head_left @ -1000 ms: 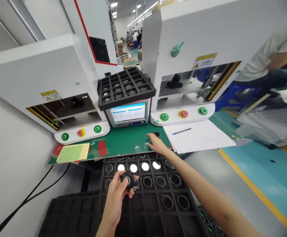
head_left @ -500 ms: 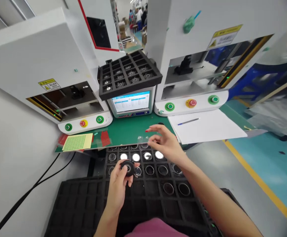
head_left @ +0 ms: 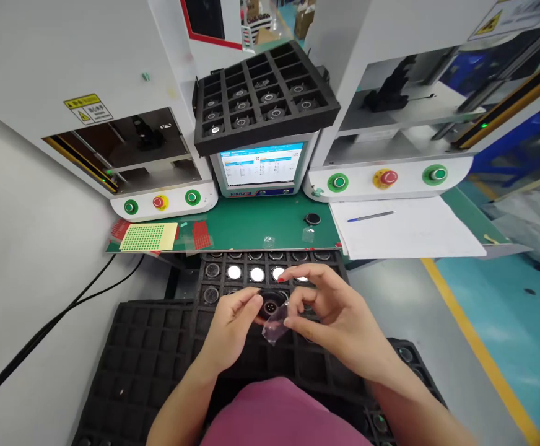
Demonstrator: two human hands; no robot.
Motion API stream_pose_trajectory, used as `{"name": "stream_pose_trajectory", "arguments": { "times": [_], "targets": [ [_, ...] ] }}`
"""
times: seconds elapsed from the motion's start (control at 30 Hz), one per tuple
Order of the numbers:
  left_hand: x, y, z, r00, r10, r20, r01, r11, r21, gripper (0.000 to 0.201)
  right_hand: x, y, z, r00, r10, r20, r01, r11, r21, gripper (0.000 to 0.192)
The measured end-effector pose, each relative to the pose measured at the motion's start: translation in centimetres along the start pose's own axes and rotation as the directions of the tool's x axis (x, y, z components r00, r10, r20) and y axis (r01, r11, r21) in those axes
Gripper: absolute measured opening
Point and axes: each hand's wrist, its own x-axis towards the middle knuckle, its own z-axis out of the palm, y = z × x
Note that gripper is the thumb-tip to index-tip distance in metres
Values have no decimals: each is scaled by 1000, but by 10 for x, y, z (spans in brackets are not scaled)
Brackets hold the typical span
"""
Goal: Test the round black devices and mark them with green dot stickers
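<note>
My left hand (head_left: 235, 325) grips a round black device (head_left: 268, 301) by its left edge, between thumb and fingers. The face turned toward me has a ring with small gold contacts in the centre. Against the device's right side, my right hand (head_left: 332, 316) pinches a crumpled piece of clear plastic film (head_left: 275, 327) between thumb and a bent finger. Its index finger is stretched out, with a small red spot at the tip. Below both hands lies a black compartment tray (head_left: 261, 356) holding several round pieces, some with bright reflecting faces.
On the green table (head_left: 246, 223) are dotted sticker sheets (head_left: 149, 236), a round black piece (head_left: 313, 219) and papers (head_left: 413, 229) with a pen (head_left: 371, 216). Behind stand two white machines with buttons. A tilted black tray (head_left: 267, 133) rests above a screen (head_left: 261, 166).
My right hand has come down from above the tray to the device and now has clear film in its pinch. The left hand has moved right, and the view has shifted closer.
</note>
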Motion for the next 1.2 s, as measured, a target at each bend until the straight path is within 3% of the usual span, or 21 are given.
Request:
{"name": "stream_pose_trajectory", "arguments": {
  "times": [0.3, 0.5, 0.67, 0.97, 1.03, 1.1, 1.13, 1.2],
  "targets": [
    [0, 8, 0, 995, -53, 84, 54, 999, -2, 45, 3, -4, -1, 997, 69, 39, -62, 983, -171, 41],
    [-2, 5, -3, 994, -10, 110, 10, 1000, -3, 54, 4, -1, -1, 997, 78, 29, -73, 985, -156, 41],
    [-5, 8, -1, 992, -50, 113, 48, 999, 15, 28, 5, -2, 0, 999, 51, -1, -51, 985, -167, 38],
    [-9, 11, 1, 990, -76, 121, 60, 989, 132, 27, 6, 10, 0, 989, 35, -144, -78, 950, -303, 44],
    [-8, 7, 0, 991, -66, 115, 43, 981, 191, 29, 12, 23, -10, 966, -17, -259, -65, 950, -305, 42],
    [-5, -6, -1, 995, -34, 93, 6, 958, 288, 31, 15, 39, -25, 905, -91, -416, -50, 947, -317, 38],
    [-3, -16, -1, 997, -5, 74, -24, 920, 390, 31, 14, 48, -34, 865, -123, -487, -52, 943, -330, 36],
    [4, -44, 2, 996, 73, 49, -88, 753, 652, 26, 7, 65, -50, 810, -143, -569, -76, 936, -343, 34]
  ]
}}
